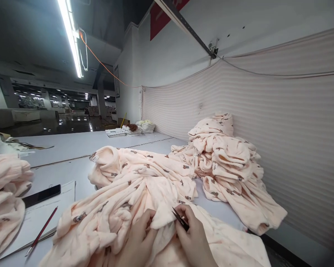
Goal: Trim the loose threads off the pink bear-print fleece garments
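A fluffy pale-pink garment [139,181] printed with small brown bears lies bunched on the table in front of me. My left hand [141,237] pinches a fold of its cloth between thumb and fingers. Just to the right, my right hand [191,231] holds small black thread snips [180,219], their pointed blades aimed up and left beside the pinched fold. The fingers of the right hand are wrapped around the snips, and its fingertips are close to the cloth.
More pink garments are heaped at the right [225,155] against a striped cloth-covered wall [289,122]. Another pink pile [7,200] sits at left, near a phone [43,195], a red pen [43,228] and paper sheets [35,218]. Folded stacks [144,127] stand at the table's far end.
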### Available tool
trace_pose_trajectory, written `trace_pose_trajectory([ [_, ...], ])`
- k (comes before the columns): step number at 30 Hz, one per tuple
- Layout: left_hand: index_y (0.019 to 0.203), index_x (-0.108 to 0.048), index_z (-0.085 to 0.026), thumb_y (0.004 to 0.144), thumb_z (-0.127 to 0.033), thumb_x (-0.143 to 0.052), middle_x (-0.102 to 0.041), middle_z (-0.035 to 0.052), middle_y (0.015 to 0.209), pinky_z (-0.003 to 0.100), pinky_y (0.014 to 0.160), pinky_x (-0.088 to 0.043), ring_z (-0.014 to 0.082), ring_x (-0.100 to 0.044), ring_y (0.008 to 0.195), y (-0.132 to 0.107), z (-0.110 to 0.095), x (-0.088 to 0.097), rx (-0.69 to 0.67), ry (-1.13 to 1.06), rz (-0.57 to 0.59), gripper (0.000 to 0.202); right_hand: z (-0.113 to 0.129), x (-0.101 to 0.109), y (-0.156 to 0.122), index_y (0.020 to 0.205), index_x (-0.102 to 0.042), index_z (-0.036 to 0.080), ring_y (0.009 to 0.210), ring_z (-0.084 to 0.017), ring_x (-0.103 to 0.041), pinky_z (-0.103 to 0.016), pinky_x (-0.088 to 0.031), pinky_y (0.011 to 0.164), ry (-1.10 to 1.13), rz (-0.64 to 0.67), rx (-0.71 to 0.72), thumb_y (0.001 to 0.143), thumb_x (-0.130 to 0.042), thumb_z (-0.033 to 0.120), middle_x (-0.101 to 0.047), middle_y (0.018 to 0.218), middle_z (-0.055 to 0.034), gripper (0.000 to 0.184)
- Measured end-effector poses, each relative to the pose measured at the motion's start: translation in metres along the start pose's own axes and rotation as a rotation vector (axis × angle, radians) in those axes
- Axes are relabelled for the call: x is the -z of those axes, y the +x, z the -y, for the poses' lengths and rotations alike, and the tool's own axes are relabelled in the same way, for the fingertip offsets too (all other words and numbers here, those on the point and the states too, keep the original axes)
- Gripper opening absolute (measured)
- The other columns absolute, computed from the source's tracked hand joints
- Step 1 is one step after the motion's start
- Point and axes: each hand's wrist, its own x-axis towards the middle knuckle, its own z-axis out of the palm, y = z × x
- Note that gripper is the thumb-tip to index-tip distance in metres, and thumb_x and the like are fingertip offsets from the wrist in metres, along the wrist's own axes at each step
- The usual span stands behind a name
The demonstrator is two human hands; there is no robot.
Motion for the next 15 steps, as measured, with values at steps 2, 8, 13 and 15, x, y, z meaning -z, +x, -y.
trace_pose_trajectory([
  [2,0.086,-0.058,-0.020,0.083,-0.030,-0.049,-0.061,-0.0002,0.077,0.026,0.070,-0.043,0.0190,-0.056,0.076,0.002,0.009,0.004,0.006,-0.190,-0.015,0.013,0.000,0.009,0.000,0.087,-0.057,0.023,0.073,-0.017,-0.060,-0.024,-0.045,0.067,-0.207,0.014,-0.001,0.081,-0.052,0.019,-0.063,0.081,0.0004,0.009],
  [8,0.091,-0.059,-0.020,0.081,-0.033,-0.057,-0.064,0.0013,0.083,0.026,0.070,-0.045,0.0189,-0.057,0.077,0.003,0.027,0.009,0.037,-0.352,-0.009,0.016,0.002,0.013,-0.008,0.105,-0.060,0.024,0.087,-0.018,-0.064,-0.023,-0.050,0.075,-0.355,0.145,0.046,0.079,-0.060,0.026,-0.061,0.094,-0.0023,0.026],
  [13,0.101,-0.060,-0.022,0.081,-0.032,-0.058,-0.064,0.0054,0.102,0.027,0.079,-0.046,0.0228,-0.057,0.096,-0.002,0.017,0.010,-0.043,-0.267,-0.128,0.022,-0.006,0.001,-0.014,0.117,-0.054,0.027,0.077,-0.018,-0.065,-0.025,-0.050,0.065,-0.489,0.029,0.218,0.083,-0.053,0.027,-0.061,0.093,-0.0030,0.035],
  [15,0.109,-0.059,-0.024,0.078,-0.031,-0.060,-0.064,0.0059,0.107,0.026,0.077,-0.047,0.0225,-0.058,0.094,-0.004,0.013,0.012,-0.036,-0.244,-0.204,0.031,-0.012,-0.005,-0.010,0.108,-0.055,0.028,0.073,-0.018,-0.064,-0.026,-0.048,0.062,-0.531,-0.036,0.213,0.075,-0.049,0.016,-0.062,0.089,-0.0012,0.036],
])
